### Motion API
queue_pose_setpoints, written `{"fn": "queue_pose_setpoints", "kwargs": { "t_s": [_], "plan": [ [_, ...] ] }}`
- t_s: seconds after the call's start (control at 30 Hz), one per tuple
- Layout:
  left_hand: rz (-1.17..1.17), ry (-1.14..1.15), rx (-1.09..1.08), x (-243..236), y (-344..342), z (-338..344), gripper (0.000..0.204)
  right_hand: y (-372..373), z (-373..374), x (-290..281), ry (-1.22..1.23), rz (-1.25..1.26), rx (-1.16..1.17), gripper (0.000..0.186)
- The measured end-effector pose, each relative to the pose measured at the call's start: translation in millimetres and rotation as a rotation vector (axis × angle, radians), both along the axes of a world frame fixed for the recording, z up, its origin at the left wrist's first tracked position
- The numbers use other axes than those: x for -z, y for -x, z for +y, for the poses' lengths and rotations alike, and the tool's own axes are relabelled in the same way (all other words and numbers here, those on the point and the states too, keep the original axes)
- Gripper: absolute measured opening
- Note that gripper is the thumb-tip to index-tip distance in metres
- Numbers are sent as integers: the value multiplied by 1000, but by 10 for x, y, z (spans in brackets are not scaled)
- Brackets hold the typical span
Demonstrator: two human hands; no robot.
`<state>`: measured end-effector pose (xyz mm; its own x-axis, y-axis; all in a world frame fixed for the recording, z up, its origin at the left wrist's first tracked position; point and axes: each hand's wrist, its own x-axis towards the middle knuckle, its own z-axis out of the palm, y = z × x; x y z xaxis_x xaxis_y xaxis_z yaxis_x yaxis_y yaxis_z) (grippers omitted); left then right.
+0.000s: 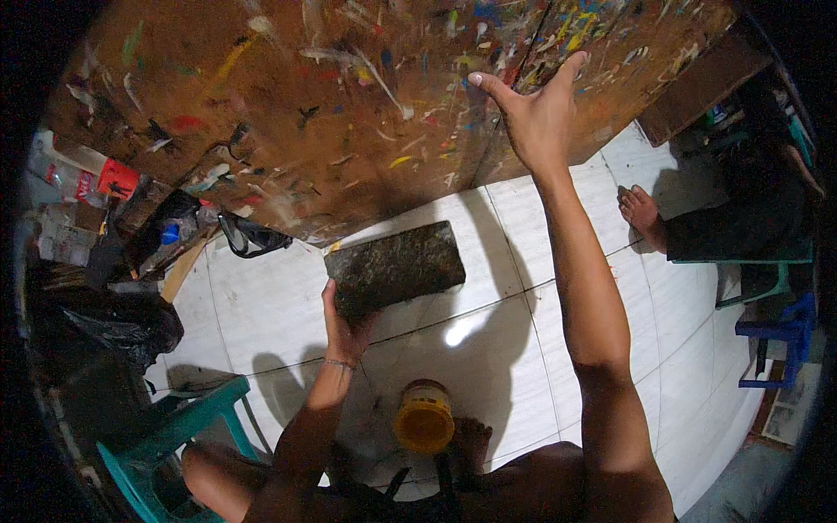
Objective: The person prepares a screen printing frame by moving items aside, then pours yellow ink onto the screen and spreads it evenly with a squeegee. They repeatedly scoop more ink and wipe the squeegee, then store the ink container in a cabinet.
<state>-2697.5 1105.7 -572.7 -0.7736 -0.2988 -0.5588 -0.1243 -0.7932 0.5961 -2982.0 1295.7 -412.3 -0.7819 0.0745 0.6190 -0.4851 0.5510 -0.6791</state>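
Observation:
My left hand (345, 336) grips a dark, mottled rectangular slab (397, 266) by its near left end, thumb along its edge and the other fingers hidden underneath. The slab hovers above the white floor, close to the near edge of a brown wooden board (288, 113) covered in paint smears. Reaching farther forward, my right hand (542, 122) is over or on that board, thumb and one finger spread wide and nothing visible in it. Whether it touches the surface I cannot tell. Below the slab, near my foot, stands a round yellow tub (424, 418).
A green plastic stool (179, 431) is at the lower left. Black bags (126, 344), a red container (118, 179) and clutter line the left side. At right, another person's foot (641, 209) rests on the tiled floor (671, 331), near a blue stool (789, 340).

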Motion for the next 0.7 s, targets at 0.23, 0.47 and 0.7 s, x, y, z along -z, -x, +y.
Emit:
{"fn": "queue_pose_setpoints", "kwargs": {
  "t_s": [0.23,0.47,0.7],
  "plan": [
    [144,-25,-6,57,523,346,55,-15,15,-16,49,-74,-56,131],
    [179,-58,-76,192,826,559,55,-15,7,-12,20,-41,-29,133],
    [211,-92,-81,356,1121,713,51,12,0,29,39,-57,-34,132]
  ]
}}
